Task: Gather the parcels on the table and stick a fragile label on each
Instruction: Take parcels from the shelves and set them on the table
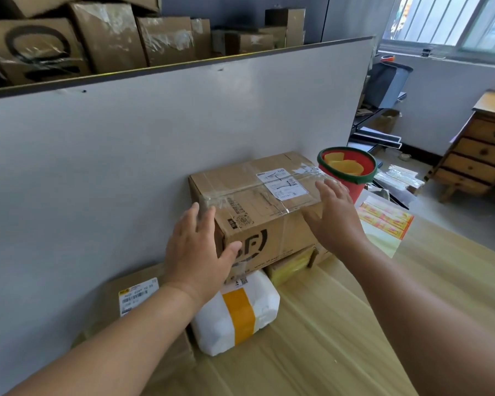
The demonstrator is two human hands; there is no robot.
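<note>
While our left hand (196, 252) and right hand (336, 212) flank the big box (257, 201), fingers straight (nothing clasped), we should squeeze evenly, lifting clear of the near white parcel (240, 318).

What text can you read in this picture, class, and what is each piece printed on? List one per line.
"F)", end of a black logo on the box front; the left hand hides the rest.
"www", start of a web address below it; the rest is blurred.
White labels on the box top: too small to read.
Barcode label on the flat parcel: blurred.
Label sheet: blurred.
</note>
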